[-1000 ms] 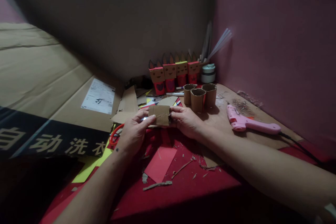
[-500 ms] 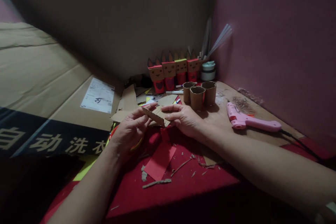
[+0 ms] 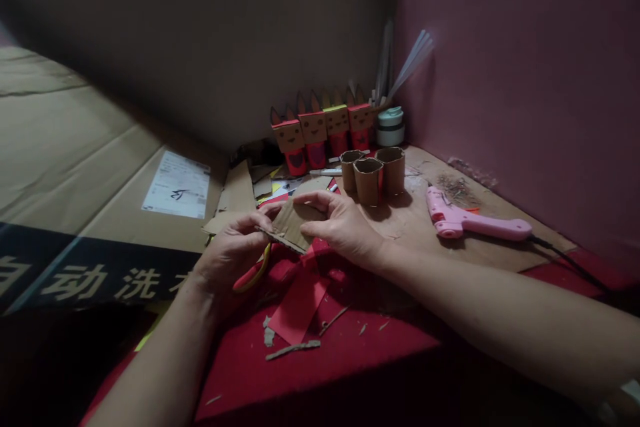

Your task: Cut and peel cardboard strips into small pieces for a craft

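Observation:
A small flat piece of cardboard [image 3: 293, 225] is held up between both hands, tilted so its corrugated edge faces me. My left hand [image 3: 235, 240] pinches its left end. My right hand [image 3: 345, 223] grips the right side, thumb on the near face and fingers along the top edge. Below the hands, a strip of red paper [image 3: 299, 310] lies on the red tablecloth [image 3: 370, 353]. Scissors with a red and yellow handle [image 3: 254, 275] lie beside my left hand, partly hidden by it.
Three cardboard tubes [image 3: 369, 183] stand behind my right hand. A pink glue gun [image 3: 475, 221] with a cord lies at right. Several animal-faced cardboard figures [image 3: 314, 130] line the back, near a lidded jar [image 3: 391, 128]. A big cardboard box [image 3: 105, 180] fills the left; cardboard scraps [image 3: 293, 349] lie in front.
The cardboard piece has been turned so more of its flat face shows. My right thumb now presses on that face. The whole view has shifted slightly.

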`<control>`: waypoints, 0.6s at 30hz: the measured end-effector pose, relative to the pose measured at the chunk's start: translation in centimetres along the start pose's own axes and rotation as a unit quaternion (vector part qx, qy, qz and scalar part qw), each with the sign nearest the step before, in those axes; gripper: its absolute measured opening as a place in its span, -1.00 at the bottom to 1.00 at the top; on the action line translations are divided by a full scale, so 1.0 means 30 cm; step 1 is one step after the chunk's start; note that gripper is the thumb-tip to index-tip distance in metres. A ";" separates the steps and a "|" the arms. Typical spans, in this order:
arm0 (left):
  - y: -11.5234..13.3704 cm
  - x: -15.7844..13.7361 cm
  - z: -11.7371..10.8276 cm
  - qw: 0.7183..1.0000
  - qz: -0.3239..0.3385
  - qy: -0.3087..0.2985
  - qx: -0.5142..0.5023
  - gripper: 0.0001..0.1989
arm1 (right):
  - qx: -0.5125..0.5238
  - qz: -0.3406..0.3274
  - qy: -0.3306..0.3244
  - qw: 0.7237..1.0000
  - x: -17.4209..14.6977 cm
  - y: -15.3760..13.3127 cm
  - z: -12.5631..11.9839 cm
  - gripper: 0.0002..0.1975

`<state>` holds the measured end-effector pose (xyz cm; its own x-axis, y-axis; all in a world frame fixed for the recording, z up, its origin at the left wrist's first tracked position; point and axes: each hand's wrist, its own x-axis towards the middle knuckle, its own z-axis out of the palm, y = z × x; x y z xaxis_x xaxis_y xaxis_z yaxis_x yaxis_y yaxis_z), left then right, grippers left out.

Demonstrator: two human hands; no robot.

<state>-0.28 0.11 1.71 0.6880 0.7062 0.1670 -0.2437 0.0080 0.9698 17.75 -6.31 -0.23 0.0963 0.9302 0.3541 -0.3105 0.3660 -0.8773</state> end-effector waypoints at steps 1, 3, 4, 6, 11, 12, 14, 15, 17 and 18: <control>0.002 -0.003 -0.007 1.000 0.002 0.003 0.010 -0.86 | 0.012 -0.019 -0.008 1.000 0.001 0.006 0.002 -0.57; 0.009 -0.007 -0.020 0.999 0.002 0.011 0.037 -0.85 | 0.025 -0.037 -0.022 0.999 0.002 0.017 0.005 -0.51; 0.012 -0.008 -0.027 0.999 0.002 0.009 0.048 -0.86 | 0.023 -0.041 -0.028 0.998 0.001 0.021 0.006 -0.51; 0.017 -0.008 -0.040 0.998 0.005 -0.008 0.066 -0.88 | 0.013 -0.047 -0.039 0.998 0.000 0.024 0.006 -0.52; 0.014 -0.001 -0.066 0.996 0.009 -0.024 0.088 -0.89 | -0.039 -0.059 -0.045 0.996 -0.003 0.024 0.003 -0.56; 0.012 -0.001 -0.069 0.996 0.009 -0.025 0.087 -0.89 | -0.045 -0.064 -0.039 0.996 -0.002 0.026 0.003 -0.56; 0.009 -0.001 -0.074 0.996 0.006 -0.027 0.084 -0.90 | -0.050 -0.071 -0.029 0.996 -0.001 0.032 0.002 -0.57; 0.008 -0.002 -0.074 0.996 0.005 -0.028 0.082 -0.91 | -0.051 -0.073 -0.028 0.996 -0.001 0.035 0.002 -0.57; 0.008 -0.003 -0.069 0.997 -0.001 -0.027 0.076 -0.89 | -0.052 -0.071 -0.035 0.996 -0.002 0.037 0.003 -0.57; 0.008 -0.003 -0.063 0.997 -0.006 -0.024 0.074 -0.87 | -0.056 -0.069 -0.039 0.995 -0.003 0.036 0.003 -0.58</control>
<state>-1.71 1.39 1.61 0.7227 0.6726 0.1592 -0.1330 -0.0908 0.9870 17.33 -6.01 -1.18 0.0566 0.8676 0.4940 -0.1923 0.4950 -0.8473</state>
